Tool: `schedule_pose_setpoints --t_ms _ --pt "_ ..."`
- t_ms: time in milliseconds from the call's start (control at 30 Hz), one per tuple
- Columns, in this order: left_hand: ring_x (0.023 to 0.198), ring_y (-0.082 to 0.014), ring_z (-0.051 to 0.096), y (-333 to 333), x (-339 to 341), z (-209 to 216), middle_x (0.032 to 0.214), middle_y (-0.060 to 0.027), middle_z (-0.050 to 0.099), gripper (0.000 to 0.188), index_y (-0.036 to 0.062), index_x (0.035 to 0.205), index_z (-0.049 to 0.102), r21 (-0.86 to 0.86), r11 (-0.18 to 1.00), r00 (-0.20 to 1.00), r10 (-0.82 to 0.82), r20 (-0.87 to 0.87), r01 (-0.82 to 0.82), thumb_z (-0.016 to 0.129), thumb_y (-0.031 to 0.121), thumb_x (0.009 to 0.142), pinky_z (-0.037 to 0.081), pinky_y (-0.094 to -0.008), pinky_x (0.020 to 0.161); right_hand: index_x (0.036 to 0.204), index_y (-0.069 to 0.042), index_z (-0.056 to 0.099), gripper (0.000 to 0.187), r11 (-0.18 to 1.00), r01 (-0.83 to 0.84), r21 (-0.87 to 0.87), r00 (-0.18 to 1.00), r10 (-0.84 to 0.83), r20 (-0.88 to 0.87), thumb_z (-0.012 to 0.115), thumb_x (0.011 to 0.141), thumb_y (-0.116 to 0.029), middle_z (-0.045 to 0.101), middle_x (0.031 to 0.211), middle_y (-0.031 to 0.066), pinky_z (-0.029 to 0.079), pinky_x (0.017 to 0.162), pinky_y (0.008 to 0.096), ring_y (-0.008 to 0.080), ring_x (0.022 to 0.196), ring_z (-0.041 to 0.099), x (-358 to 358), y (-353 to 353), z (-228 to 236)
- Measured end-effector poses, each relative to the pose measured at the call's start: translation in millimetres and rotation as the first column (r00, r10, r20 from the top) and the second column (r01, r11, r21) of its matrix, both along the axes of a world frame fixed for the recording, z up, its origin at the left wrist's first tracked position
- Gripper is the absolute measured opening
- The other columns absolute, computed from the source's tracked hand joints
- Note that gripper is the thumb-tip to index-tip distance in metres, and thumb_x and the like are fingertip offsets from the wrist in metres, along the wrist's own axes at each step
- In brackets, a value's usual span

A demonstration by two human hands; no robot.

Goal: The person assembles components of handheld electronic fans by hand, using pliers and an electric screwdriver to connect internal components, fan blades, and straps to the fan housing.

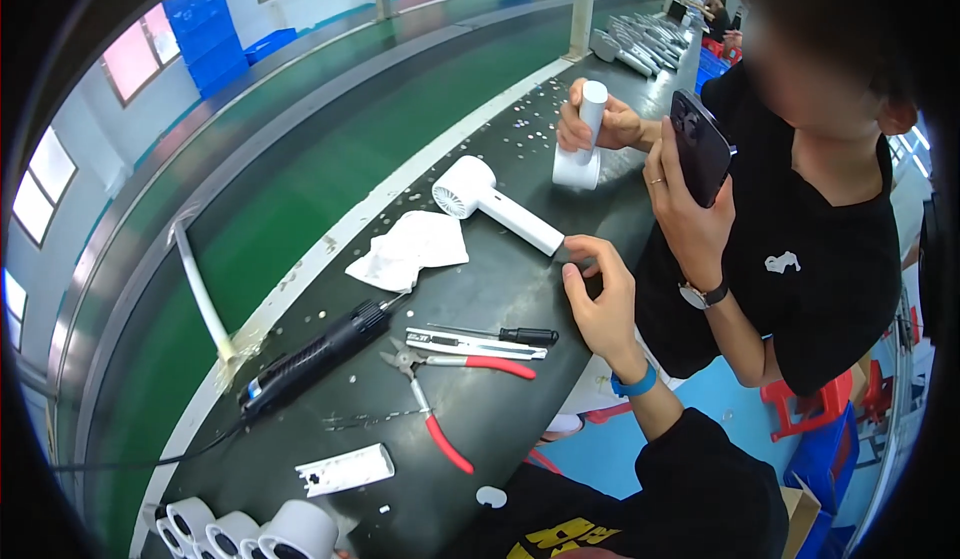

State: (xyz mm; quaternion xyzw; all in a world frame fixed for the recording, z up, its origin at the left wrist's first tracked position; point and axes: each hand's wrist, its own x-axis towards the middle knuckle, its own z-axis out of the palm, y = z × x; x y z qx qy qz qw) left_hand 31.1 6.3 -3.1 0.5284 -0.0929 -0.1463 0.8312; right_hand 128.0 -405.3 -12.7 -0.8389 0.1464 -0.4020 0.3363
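Note:
My right hand (603, 304), with a blue wristband, is at the near end of a white hair-dryer-shaped device (520, 221). Its thumb and index finger are apart; the index fingertip is at the handle's end, and I cannot tell whether it touches. The device lies on the dark bench, its round grille facing left. Beside it is a crumpled white cloth or tissue (410, 251). Closer to me lie a black electric screwdriver (315, 359), a small black-handled screwdriver (528, 336), a silver utility knife (475, 345) and red-handled cutting pliers (440, 384). My left hand does not show.
A person on the right holds a similar white device (590, 139) and a dark phone (700, 149). White cylindrical housings (300, 529) stand at the lower left, near a white handle shell (345, 470). A green conveyor belt (330, 129) runs behind the bench. A red stool (815, 404) stands right.

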Motion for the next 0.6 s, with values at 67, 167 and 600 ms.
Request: schedule_pose_setpoints --t_ms 67,167,600 --pt "0.049 -0.0177 0.048 -12 -7 7 0.073 -0.0093 0.053 0.023 0.0056 0.109 0.039 -0.059 0.986 0.984 0.154 -0.089 -0.159 0.054 0.003 0.092 0.043 -0.0312 0.044 0.099 -0.003 0.062 0.019 0.999 -0.046 0.027 0.999 0.045 0.025 0.061 0.081 -0.001 0.065 0.099 0.0092 0.047 0.069 0.029 0.0223 0.085 0.062 0 0 -1" --pt "0.053 -0.0184 0.049 -8 -10 7 0.074 -0.0094 0.054 0.021 0.0052 0.105 0.043 -0.058 0.981 0.97 0.175 -0.171 -0.187 0.059 0.005 0.091 0.043 -0.0343 0.047 0.098 -0.004 0.063 0.018 0.999 -0.038 0.022 0.998 0.037 0.053 0.061 0.081 -0.001 0.065 0.101 0.0088 0.047 0.069 0.0284 0.0217 0.086 0.063 0 -2 -2" --pt "0.053 -0.0202 0.054 -9 -9 9 0.07 -0.0093 0.051 0.021 0.004 0.102 0.038 0.075 0.988 0.974 0.147 -0.174 -0.136 0.055 0.006 0.09 0.043 -0.032 0.045 0.106 -0.004 0.064 0.025 1.0 -0.015 0.004 0.999 0.015 0.03 0.061 0.082 -0.003 0.066 0.097 0.0116 0.049 0.069 0.0301 0.0214 0.081 0.064 2 -4 -9"
